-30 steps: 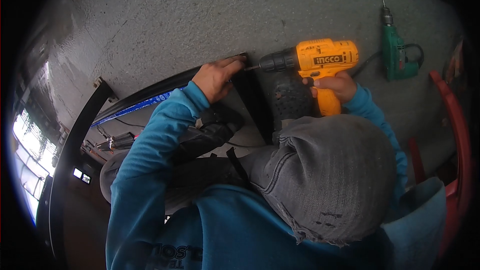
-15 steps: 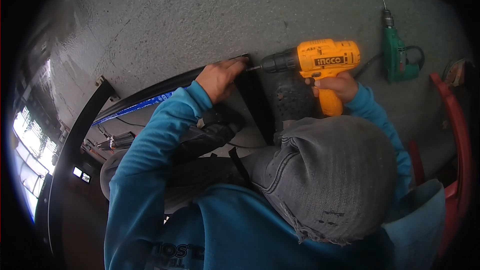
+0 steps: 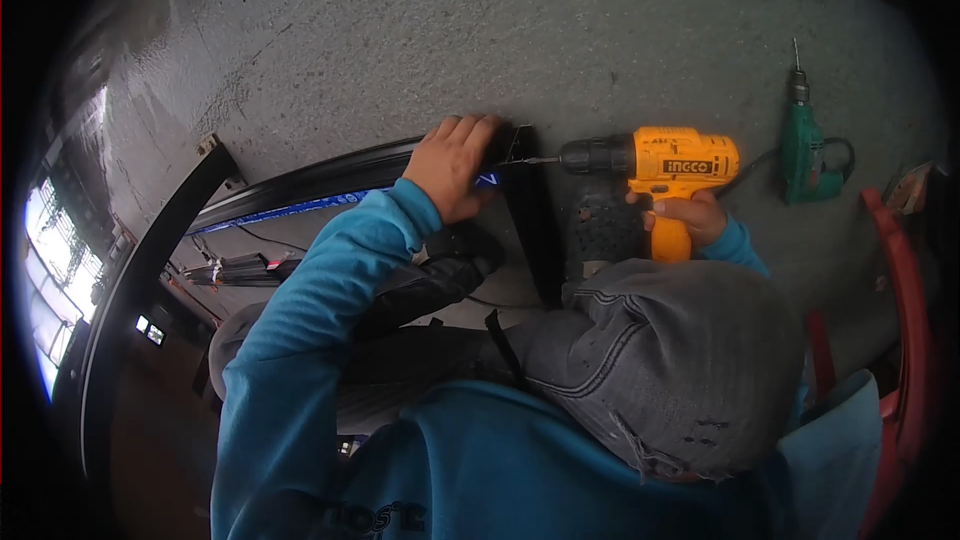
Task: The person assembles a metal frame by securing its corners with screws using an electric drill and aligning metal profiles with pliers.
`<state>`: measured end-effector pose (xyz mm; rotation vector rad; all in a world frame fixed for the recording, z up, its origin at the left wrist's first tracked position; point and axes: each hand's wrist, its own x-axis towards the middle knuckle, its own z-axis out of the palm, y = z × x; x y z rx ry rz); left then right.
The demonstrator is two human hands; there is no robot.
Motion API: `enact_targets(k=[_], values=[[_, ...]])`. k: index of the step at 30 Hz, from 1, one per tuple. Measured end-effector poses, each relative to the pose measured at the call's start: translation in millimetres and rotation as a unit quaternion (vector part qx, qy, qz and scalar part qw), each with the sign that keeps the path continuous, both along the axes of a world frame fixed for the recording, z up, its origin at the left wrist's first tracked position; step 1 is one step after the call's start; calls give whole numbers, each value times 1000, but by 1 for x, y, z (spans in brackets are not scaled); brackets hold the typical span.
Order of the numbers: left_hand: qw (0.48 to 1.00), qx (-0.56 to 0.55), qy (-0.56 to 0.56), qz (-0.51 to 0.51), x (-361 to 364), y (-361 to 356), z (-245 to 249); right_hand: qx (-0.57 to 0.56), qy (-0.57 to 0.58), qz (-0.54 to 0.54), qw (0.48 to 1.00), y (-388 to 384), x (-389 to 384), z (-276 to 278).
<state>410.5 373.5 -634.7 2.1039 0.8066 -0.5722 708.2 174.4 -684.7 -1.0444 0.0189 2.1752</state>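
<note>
My left hand (image 3: 456,164) is wrapped round the end of a long black metal profile (image 3: 330,166), close to its corner with a shorter black bar (image 3: 532,230). A blue strip with white print (image 3: 290,208) runs along the profile. In my right hand (image 3: 692,217) is the handle of a yellow and black cordless drill (image 3: 685,156), a finger near its trigger. Its chuck faces left, and the thin bit (image 3: 535,160) reaches the black corner beside my left fingers. Whether the bit has entered the metal cannot be made out.
A green corded drill (image 3: 806,152) lies on the concrete floor (image 3: 400,40) at the right. Red curved bars (image 3: 905,310) stand at the far right. A black curved frame piece (image 3: 150,250) rises at the left, near dark bars (image 3: 250,271). My bent knee (image 3: 680,360) is below the drill.
My left hand has shifted right and now wraps over the profile's end. The yellow drill appears lower and further right, and more of its bit shows. The whole view has shifted slightly.
</note>
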Motion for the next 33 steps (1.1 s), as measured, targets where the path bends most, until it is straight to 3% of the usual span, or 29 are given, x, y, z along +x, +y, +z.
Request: enact_targets(k=[1,4,9,21,33], values=[[999,26,46,6,-6,3,0,-32,9,-24,999,-2,-1,2],[998,34,47,-7,-20,-1,-12,-79,23,-48,995,-3,-6,10],[996,-40,75,-17,-12,11,-16,-126,-26,-48,991,6,-8,24],[995,-55,70,-47,-13,12,-11,-92,-109,85,986,33,15,29],[995,-65,65,-44,-13,13,-9,-101,-83,83,988,42,15,27]])
